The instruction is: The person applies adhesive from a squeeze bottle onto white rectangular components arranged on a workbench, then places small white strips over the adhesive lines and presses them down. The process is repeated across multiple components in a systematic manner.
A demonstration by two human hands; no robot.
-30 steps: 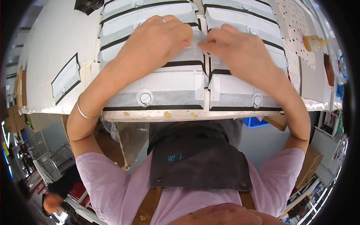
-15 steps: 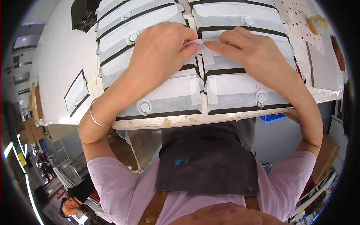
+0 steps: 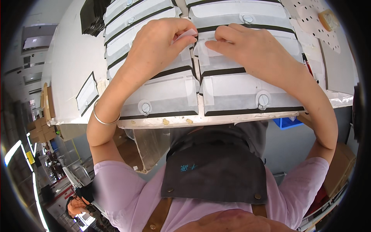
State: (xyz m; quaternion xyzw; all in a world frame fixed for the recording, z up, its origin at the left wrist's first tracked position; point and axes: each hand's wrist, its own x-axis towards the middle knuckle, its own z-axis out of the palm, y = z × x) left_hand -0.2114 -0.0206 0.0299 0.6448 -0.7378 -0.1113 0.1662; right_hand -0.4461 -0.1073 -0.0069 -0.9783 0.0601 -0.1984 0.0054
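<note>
Two columns of flat white and grey panels with black edges and round white buttons lie overlapped before me. My left hand (image 3: 160, 46) is closed in a pinch on a small white strip (image 3: 185, 35), over the inner end of the left column. Just right of the gap, my right hand (image 3: 257, 50) rests with loosely curled fingers on a panel in the right column. Its foremost fingertip touches that panel's left end, near a pale strip (image 3: 202, 54) lying there. Nothing shows in its grasp. The nearest left panel (image 3: 162, 92) and nearest right panel (image 3: 235, 89) lie below my hands.
A stack of black sheets (image 3: 92, 17) sits at the far left of the white table (image 3: 69, 69). A single small panel (image 3: 87, 94) lies left of my forearm. At the right are a perforated board (image 3: 309, 19) and a yellowish tape roll (image 3: 328, 20). A blue bin (image 3: 288, 122) is below the table edge.
My left hand has drawn away from my right fingertips, taking the white strip with it. The strip's end, earlier at my right fingertip, is now apart from it. The whole view has shifted slightly.
</note>
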